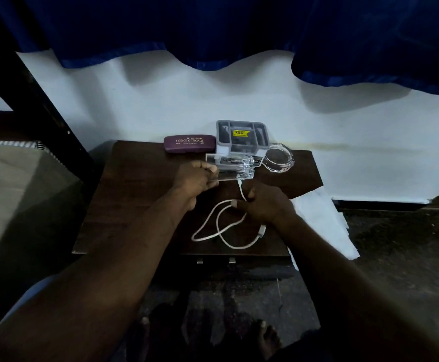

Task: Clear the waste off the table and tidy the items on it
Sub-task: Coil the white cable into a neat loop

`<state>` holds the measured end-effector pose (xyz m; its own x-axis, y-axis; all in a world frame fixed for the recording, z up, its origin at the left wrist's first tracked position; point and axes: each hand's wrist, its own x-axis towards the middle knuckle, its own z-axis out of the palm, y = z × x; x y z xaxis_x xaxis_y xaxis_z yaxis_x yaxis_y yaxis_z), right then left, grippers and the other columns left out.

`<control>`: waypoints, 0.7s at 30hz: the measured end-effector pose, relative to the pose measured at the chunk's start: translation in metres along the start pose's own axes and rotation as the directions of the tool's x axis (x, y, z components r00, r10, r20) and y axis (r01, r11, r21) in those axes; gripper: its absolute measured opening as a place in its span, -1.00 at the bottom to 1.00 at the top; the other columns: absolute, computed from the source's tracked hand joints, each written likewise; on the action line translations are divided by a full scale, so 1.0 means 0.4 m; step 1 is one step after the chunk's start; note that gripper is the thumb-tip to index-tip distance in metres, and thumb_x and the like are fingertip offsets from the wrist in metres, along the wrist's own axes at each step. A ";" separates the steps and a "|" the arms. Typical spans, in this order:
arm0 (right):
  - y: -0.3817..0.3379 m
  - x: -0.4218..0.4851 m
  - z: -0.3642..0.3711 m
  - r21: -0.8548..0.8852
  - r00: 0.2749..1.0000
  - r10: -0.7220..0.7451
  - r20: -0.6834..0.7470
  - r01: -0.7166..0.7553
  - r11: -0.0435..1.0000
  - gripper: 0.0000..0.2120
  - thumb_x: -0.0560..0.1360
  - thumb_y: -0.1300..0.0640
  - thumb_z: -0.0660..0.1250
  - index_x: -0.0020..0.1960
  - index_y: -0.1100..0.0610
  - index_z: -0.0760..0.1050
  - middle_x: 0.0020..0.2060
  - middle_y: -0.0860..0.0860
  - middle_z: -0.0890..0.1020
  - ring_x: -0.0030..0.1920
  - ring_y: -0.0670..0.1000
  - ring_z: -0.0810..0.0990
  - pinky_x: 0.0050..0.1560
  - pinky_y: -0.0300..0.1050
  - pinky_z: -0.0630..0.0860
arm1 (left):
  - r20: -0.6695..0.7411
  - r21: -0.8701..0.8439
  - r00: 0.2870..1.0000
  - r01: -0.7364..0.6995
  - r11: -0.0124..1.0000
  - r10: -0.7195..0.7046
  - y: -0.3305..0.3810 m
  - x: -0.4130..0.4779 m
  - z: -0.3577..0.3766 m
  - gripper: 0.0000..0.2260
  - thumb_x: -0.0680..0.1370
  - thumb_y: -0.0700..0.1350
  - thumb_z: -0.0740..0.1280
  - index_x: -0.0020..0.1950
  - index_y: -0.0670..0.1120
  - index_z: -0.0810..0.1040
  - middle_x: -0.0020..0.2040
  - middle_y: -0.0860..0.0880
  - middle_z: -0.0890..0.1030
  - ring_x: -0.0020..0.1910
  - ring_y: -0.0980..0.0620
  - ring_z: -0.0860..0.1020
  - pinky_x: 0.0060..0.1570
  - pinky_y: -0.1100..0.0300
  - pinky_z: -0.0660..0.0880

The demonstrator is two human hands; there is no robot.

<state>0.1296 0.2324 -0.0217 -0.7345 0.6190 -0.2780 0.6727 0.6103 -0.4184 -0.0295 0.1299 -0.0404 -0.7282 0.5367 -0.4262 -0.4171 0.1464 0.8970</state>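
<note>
- Bare feet (262,335) are showing dimly at the bottom edge, on the dark floor in front of the table.
- Nearest on the dark wooden table (135,205), the white cable (214,226) is lying in loose loops toward the front edge, its free plug (262,230) pointing at the person just beside the right wrist.
- Reaching in over those loops, the right hand (265,205) is pinching the cable between thumb and fingers at the upper run, so the bulk of the slack is lying below and to the left of the pinch.
- From there the cable is running up and away to its other end at the clear plastic packet (235,168), so its taut stretch is lying roughly front to back.
- Clamped on the left edge of that packet, the left hand (195,178) is holding it with fingers closed; printing inside it is too blurred to read.
- My judgement: the gathering of the loops is falling to the right hand, being the nearer one, while the left is steadying the far end.
- Farther back, a clear glass dish (278,159) is sitting to the right, touching nothing I can be sure of.
- Behind the packet a grey compartment organizer (242,137) is carrying a yellow sticker (240,132), its print illegible.
- Left of it, against the wall, a maroon spectacle case (189,143) is reading "PRINCE OPTICALS".
</note>
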 end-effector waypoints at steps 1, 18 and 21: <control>-0.005 0.002 0.017 -0.022 0.999 0.024 -0.025 -0.024 0.999 -0.51 0.41 -0.30 0.47 0.22 -0.05 0.57 0.08 0.06 0.72 0.14 0.17 0.67 0.05 -0.03 0.55 | 0.003 0.004 1.000 0.002 1.000 -0.002 -0.001 -0.001 0.000 -0.78 0.58 -0.38 0.33 -0.19 -0.13 0.54 -0.22 -0.07 0.61 -0.21 0.08 0.59 -0.02 0.13 0.62; -0.079 0.000 0.043 -0.175 0.947 -0.126 0.296 0.183 0.967 -0.73 0.40 0.03 0.54 0.04 0.13 0.67 -0.02 0.11 0.74 0.01 0.11 0.71 0.02 -0.03 0.65 | -0.002 0.033 1.000 0.031 0.999 -0.031 0.002 -0.010 -0.007 -0.86 0.58 -0.34 0.37 -0.15 -0.16 0.57 -0.16 -0.14 0.62 -0.17 -0.01 0.59 -0.02 0.09 0.63; -0.080 -0.003 0.033 -0.143 0.945 -0.142 0.294 0.190 0.971 -0.74 0.41 0.02 0.55 0.03 0.13 0.67 -0.04 0.08 0.73 -0.01 0.08 0.70 0.00 -0.07 0.63 | 0.009 0.079 0.997 0.077 0.994 -0.078 0.013 -0.021 -0.015 -0.98 0.57 -0.22 0.43 -0.03 -0.14 0.61 -0.10 -0.11 0.67 -0.25 -0.04 0.62 -0.14 0.09 0.65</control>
<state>0.1077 0.2057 -0.0194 -0.8159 0.3534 -0.4576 0.5266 0.7810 -0.3357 -0.0288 0.1210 -0.0329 -0.6883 0.5313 -0.4939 -0.4276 0.2528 0.8679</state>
